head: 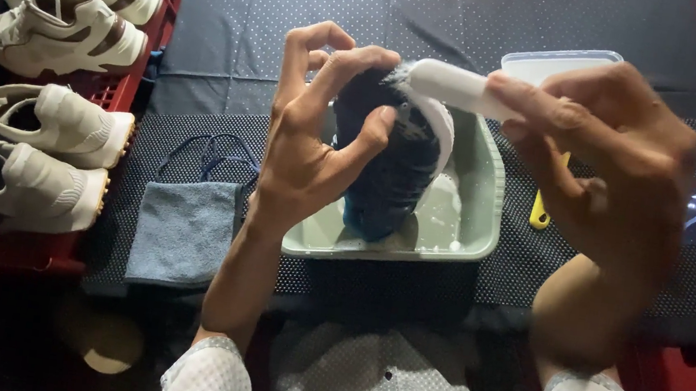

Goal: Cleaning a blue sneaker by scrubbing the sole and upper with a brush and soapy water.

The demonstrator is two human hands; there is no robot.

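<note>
Left hand [308, 160]: your fingers clamp the dark shoe [391, 165] over the basin [482, 211].
Right hand [622, 166]: your fingers grip the white brush [452, 87] on the sole.
Progress: suds showing; scrubbing looks midway.

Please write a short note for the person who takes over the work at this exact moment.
Left hand: holds the dark shoe upright over the pale green basin.
Right hand: grips a white brush, its head against the shoe's top.
Done: foam shows on the shoe and in the basin.
Left: scrubbing looks unfinished; grey towel lies unused beside the basin. Four pale sneakers sit on the left.
</note>
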